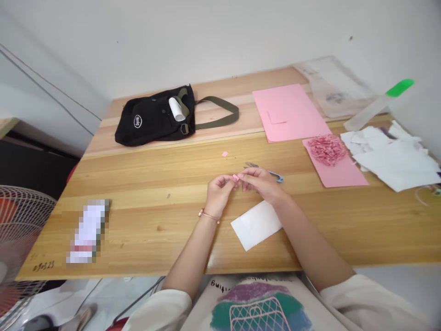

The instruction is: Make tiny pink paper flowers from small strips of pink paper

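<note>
The left hand (218, 189) and right hand (261, 182), both nearly closed, pinched a small pink strip (235, 177) over the table (144, 184); scissors (277, 177) lay just beyond the right hand, white paper (257, 226) nearer.

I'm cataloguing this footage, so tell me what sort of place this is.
Probably an indoor craft workspace: blue-handled scissors, a large pink sheet and a heap of small pink pieces share the wooden table.

Head view, forward (and down), above table (138, 184)
</note>
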{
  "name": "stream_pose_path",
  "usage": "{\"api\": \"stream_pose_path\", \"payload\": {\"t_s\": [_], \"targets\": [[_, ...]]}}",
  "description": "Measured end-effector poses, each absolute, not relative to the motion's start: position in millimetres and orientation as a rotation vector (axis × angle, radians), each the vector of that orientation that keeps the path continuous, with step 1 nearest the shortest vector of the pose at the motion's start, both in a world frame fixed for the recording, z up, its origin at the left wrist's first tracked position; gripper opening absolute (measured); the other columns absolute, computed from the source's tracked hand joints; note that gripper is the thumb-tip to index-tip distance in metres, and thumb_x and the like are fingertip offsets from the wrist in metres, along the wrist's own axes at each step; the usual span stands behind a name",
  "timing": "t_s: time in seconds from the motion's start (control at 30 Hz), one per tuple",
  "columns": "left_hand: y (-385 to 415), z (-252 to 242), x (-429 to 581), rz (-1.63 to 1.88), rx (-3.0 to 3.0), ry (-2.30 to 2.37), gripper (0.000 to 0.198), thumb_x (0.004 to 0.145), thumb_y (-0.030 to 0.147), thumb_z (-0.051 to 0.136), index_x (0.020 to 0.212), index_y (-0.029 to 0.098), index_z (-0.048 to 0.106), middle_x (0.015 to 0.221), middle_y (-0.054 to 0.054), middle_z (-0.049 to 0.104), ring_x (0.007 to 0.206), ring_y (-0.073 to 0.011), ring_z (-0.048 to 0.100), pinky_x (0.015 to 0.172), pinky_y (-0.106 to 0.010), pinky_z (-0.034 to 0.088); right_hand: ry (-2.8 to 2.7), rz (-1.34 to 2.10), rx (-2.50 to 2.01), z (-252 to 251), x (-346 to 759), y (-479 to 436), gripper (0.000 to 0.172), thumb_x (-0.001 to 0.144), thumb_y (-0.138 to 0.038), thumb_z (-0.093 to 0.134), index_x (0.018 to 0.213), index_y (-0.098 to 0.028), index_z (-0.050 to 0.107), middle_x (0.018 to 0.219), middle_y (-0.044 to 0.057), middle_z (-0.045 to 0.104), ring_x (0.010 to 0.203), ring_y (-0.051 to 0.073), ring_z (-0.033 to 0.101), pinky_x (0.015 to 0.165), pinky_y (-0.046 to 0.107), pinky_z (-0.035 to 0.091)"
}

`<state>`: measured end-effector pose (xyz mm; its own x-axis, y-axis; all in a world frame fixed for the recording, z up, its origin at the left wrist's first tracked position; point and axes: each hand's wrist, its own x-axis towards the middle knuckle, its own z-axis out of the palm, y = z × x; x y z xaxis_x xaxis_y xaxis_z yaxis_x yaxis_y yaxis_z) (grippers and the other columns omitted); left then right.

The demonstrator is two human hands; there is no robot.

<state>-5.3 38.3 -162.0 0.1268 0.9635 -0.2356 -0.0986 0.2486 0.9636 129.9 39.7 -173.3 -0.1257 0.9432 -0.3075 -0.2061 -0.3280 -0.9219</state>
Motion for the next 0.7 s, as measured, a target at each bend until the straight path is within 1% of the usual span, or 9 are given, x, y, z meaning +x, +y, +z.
{"api": "stream_pose_path", "payload": {"t_s": [0.3, 0.7], "targets": [[37.8, -162.3, -5.9, 1.002, 1.002, 1.135, 0.011, 0.065, 0.022, 0.063, 0.065, 0.011, 0.062, 0.064, -0.002, 0.062, 0.056, -0.0067, 0.051, 0.058, -0.02, 0.041, -0.923, 1.603, -1.222, -173.6, 129.0, 39.8, 0.017, 0.062, -0.032, 0.067, 0.066, -0.016, 0.065, 0.057, -0.001, 0.061, 0.047, 0.006, 0.05, 0.049, 0.021, 0.037], [37.7, -161.2, -5.8, 0.998, 1.004, 1.132, 0.01, 0.065, 0.021, 0.061, 0.064, 0.011, 0.061, 0.061, -0.001, 0.061, 0.054, -0.0064, 0.05, 0.058, -0.02, 0.041, -0.935, 1.607, -1.21, -173.0, 129.4, 39.9, 0.016, 0.063, -0.031, 0.067, 0.065, -0.015, 0.064, 0.055, -0.001, 0.06, 0.046, 0.006, 0.049, 0.049, 0.021, 0.036]]}}
